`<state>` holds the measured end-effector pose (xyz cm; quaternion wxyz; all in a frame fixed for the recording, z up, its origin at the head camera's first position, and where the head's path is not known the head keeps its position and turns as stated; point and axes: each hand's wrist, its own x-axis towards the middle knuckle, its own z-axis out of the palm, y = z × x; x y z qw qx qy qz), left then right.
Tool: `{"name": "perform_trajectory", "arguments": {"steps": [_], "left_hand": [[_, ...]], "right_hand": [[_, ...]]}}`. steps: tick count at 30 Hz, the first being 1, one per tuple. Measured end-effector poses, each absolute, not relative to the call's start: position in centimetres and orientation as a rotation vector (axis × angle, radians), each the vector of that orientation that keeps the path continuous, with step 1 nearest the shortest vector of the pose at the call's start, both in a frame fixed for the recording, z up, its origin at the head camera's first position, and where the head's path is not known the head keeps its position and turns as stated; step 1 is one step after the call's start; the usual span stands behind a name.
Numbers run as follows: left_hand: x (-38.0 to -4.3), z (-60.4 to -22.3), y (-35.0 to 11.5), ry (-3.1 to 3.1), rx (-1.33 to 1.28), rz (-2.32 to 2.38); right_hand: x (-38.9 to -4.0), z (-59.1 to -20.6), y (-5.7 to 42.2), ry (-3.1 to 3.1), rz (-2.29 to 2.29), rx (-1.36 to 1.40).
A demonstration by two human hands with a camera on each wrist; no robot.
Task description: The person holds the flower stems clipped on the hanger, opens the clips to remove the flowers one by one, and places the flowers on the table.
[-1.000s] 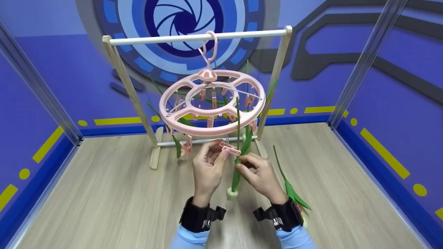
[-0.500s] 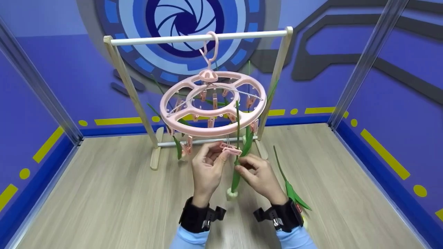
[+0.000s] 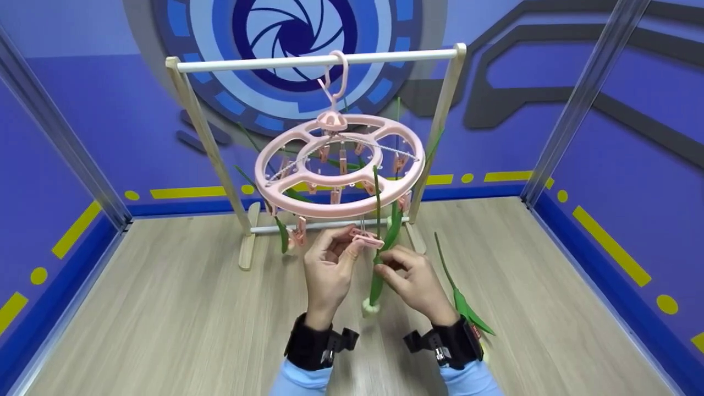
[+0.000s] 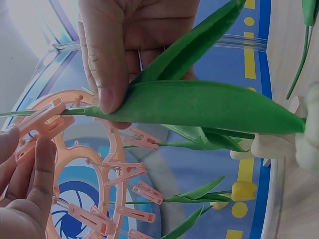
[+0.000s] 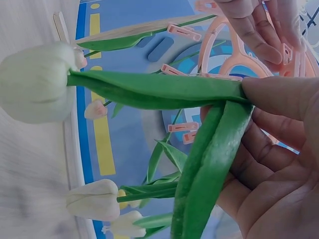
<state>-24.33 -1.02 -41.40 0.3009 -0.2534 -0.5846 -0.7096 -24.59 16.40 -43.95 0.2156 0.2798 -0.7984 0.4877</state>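
Observation:
My left hand (image 3: 330, 269) pinches the handle end of a pink clothespin (image 3: 369, 240) that hangs from the front of a round pink clip hanger (image 3: 330, 210). Thumb and forefinger of my right hand (image 3: 410, 278) grip an artificial white tulip (image 3: 376, 286) where its leaves meet the stem. The flower points down, its white bloom (image 5: 37, 82) low over the table, and its stem rises past the hanger's front rim. In the left wrist view the stem passes at the mouth of the clothespin (image 4: 47, 112).
A wooden stand (image 3: 454, 99) with a white top bar (image 3: 247, 64) carries the hanger. Several other tulips hang head down from clips around it, among them a yellow one (image 4: 244, 190). Another tulip (image 3: 465, 305) lies on the table beside my right wrist. Blue-purple panels (image 3: 632, 165) enclose the table.
The tulip's stem tip has dropped slightly beside the hanger rim, and its bloom has shifted a little. Both hands keep their grips, nearly still.

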Motion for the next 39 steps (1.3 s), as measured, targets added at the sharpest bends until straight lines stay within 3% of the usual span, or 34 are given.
{"name": "perform_trajectory", "arguments": {"steps": [39], "left_hand": [[-24.27,-41.18,-1.23,-1.556,-0.612,-1.858]], "right_hand": [[-24.42,-43.62,17.06,-2.315,1.304,0.761]]}}
